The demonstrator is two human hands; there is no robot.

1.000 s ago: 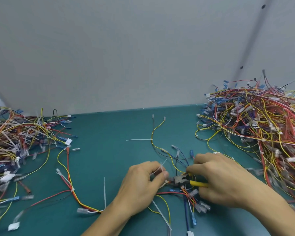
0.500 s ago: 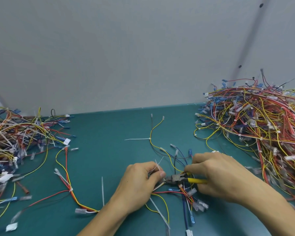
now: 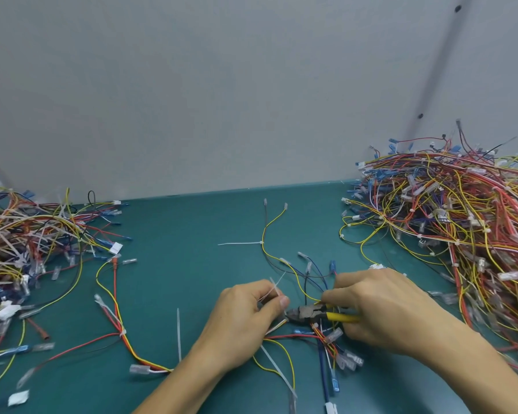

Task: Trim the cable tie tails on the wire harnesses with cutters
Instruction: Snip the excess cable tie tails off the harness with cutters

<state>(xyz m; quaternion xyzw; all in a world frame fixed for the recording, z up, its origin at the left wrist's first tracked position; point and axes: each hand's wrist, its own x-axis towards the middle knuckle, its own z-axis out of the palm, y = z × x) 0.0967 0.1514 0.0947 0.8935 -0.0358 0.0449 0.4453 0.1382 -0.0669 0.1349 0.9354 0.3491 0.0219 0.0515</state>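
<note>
While the left hand (image 3: 245, 318) pinches a cable tie tail (image 3: 277, 283), the right hand (image 3: 380, 312) grips yellow-handled cutters (image 3: 307, 311), nose just beside the left thumb. Harness (image 3: 322, 336) lies centre-front on the green mat (image 3: 177, 264). Wires look limp and light, tail springy; probably best pinched near the tie head.

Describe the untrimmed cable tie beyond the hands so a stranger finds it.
On the green table, left of the right-hand harness pile, a yellow wire runs toward the wall. The white cable tie grips it, long tail pointing left; the nearer white strip lies loose, on no wire.
</note>
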